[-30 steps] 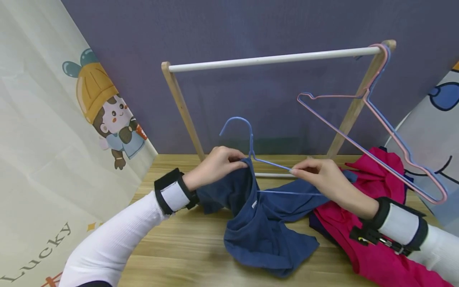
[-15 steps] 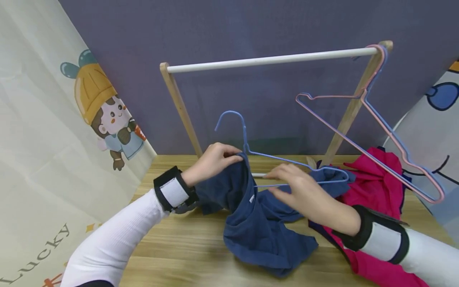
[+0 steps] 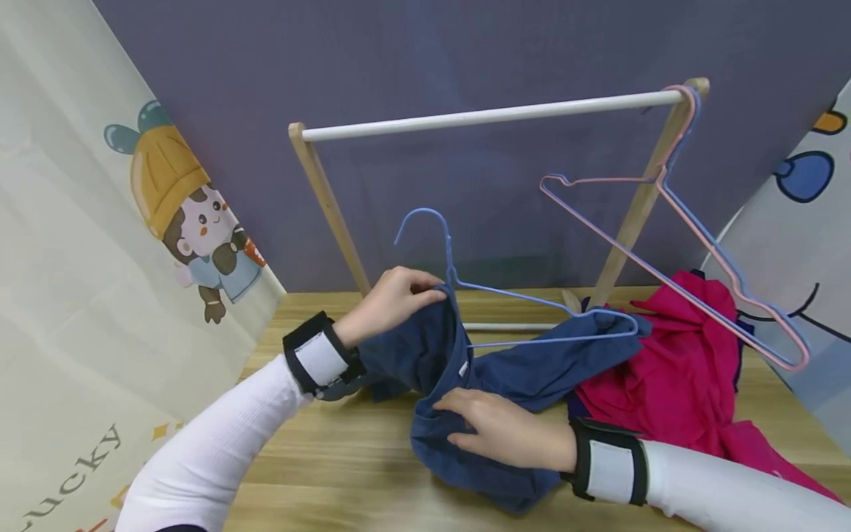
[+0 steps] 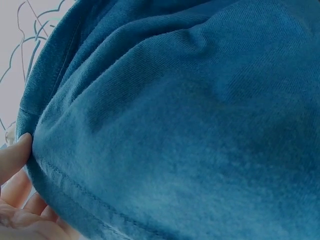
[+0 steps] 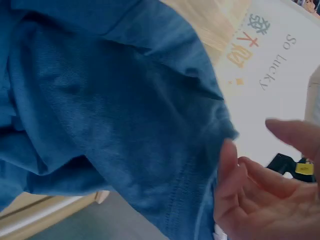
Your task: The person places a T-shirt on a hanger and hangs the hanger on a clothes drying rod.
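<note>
My left hand (image 3: 399,301) pinches the neckline edge of a dark blue garment (image 3: 561,369), close to the neck of a blue wire hanger (image 3: 449,255). In the left wrist view, thumb and fingers hold the stitched hem of the blue cloth (image 4: 165,125). One end of the hanger is inside the garment; its right shoulder lies bare above a sleeve. My right hand (image 3: 508,431) is at the garment's front, below the neckline. In the right wrist view its fingers (image 5: 230,185) touch the cloth edge, with the thumb well apart.
A rack with a white rail (image 3: 492,117) and wooden legs stands behind. A pink hanger (image 3: 665,177) and a blue one hang together at its right end. A crimson garment (image 3: 685,369) lies crumpled on the wooden table (image 3: 319,473) at right.
My right hand has let go of the hanger's right shoulder and moved left and down to the garment's front. The left hand keeps its pinch at the neckline. The hanger has shifted slightly left.
</note>
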A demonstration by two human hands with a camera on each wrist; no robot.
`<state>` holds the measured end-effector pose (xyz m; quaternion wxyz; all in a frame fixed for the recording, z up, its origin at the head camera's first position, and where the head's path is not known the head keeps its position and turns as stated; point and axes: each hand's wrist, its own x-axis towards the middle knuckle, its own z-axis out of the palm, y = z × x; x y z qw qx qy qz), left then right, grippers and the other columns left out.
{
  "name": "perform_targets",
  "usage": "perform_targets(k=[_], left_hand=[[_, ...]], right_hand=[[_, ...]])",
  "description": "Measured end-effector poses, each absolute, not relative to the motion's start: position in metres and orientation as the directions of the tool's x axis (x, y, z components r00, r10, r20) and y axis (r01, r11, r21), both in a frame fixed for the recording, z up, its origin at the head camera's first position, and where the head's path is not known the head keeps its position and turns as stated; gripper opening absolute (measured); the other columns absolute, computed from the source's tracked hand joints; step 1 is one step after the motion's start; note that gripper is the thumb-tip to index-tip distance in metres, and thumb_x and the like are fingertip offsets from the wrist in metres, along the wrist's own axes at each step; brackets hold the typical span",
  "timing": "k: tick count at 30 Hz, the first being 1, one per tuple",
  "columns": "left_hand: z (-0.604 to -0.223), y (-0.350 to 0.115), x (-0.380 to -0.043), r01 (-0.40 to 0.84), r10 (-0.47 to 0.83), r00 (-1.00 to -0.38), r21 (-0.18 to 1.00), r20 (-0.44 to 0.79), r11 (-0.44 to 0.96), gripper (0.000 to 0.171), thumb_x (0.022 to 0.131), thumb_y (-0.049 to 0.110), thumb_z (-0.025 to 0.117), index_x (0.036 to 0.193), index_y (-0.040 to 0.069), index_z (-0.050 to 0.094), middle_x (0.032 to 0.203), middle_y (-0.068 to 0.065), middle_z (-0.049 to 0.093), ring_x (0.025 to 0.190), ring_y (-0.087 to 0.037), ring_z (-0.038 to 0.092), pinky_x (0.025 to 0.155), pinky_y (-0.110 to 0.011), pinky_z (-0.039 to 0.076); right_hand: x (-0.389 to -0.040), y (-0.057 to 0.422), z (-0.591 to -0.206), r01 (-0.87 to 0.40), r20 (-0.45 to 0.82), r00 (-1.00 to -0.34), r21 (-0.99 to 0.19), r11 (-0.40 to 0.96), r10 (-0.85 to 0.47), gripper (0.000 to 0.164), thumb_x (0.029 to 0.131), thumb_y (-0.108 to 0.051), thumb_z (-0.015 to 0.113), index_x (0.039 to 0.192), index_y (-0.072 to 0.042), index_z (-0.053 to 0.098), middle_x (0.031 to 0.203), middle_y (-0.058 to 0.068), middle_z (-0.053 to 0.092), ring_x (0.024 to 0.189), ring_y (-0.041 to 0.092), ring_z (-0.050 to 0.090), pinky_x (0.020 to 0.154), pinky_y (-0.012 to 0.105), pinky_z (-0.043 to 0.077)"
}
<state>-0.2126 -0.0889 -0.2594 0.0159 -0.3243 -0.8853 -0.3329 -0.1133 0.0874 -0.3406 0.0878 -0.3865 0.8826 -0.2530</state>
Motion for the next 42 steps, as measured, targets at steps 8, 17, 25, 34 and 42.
perform_targets(k=[8, 17, 25, 34, 42], left_hand=[[-0.262, -0.092, -0.212, 0.585, 0.576, -0.782, 0.599, 0.237, 0.547, 0.025, 0.087, 0.016, 0.056, 0.107, 0.003, 0.064, 0.097, -0.008, 0.066, 0.084, -0.015, 0.060, 0.072, -0.025, 0.047], [-0.267, -0.107, -0.214, 0.573, 0.553, -0.793, 0.622, 0.257, 0.533, 0.026, 0.086, 0.016, 0.058, 0.108, 0.003, 0.064, 0.101, -0.009, 0.065, 0.091, -0.016, 0.060, 0.076, -0.027, 0.047], [-0.272, -0.126, -0.215, 0.550, 0.528, -0.804, 0.678, 0.273, 0.487, 0.024, 0.085, 0.014, 0.059, 0.106, 0.002, 0.065, 0.101, -0.012, 0.064, 0.091, -0.018, 0.060, 0.077, -0.030, 0.047], [-0.273, -0.139, -0.215, 0.541, 0.515, -0.809, 0.702, 0.284, 0.463, 0.023, 0.084, 0.011, 0.060, 0.104, 0.000, 0.065, 0.099, -0.012, 0.065, 0.091, -0.019, 0.060, 0.076, -0.027, 0.046], [-0.278, -0.151, -0.212, 0.530, 0.514, -0.817, 0.693, 0.263, 0.488, 0.022, 0.084, 0.010, 0.060, 0.103, -0.001, 0.065, 0.105, -0.016, 0.062, 0.100, -0.025, 0.057, 0.082, -0.033, 0.045]], right_hand=[[-0.111, 0.095, -0.350, -0.628, -0.029, -0.664, -0.521, 0.578, -0.747, 0.039, 0.083, -0.020, 0.062, 0.118, -0.008, 0.052, 0.103, -0.001, 0.055, 0.081, 0.002, 0.053, 0.068, 0.021, 0.044], [-0.101, 0.133, -0.350, -0.633, 0.113, -0.703, -0.549, 0.546, -0.702, 0.021, 0.088, -0.032, 0.054, 0.099, -0.015, 0.062, 0.086, -0.013, 0.053, 0.070, -0.004, 0.048, 0.059, 0.018, 0.042], [-0.098, 0.169, -0.341, -0.665, 0.284, -0.720, -0.541, 0.515, -0.633, 0.011, 0.084, -0.025, 0.059, 0.088, -0.016, 0.064, 0.076, -0.017, 0.048, 0.062, -0.006, 0.043, 0.051, 0.015, 0.040], [-0.105, 0.205, -0.317, -0.633, 0.382, -0.773, -0.437, 0.638, -0.506, 0.023, 0.072, -0.006, 0.071, 0.089, -0.017, 0.062, 0.080, -0.015, 0.056, 0.067, -0.003, 0.050, 0.057, 0.016, 0.046], [-0.116, 0.232, -0.308, -0.677, 0.497, -0.708, -0.272, 0.684, -0.502, 0.035, 0.059, 0.003, 0.076, 0.085, -0.015, 0.062, 0.076, -0.013, 0.057, 0.063, -0.004, 0.051, 0.057, 0.006, 0.040]])
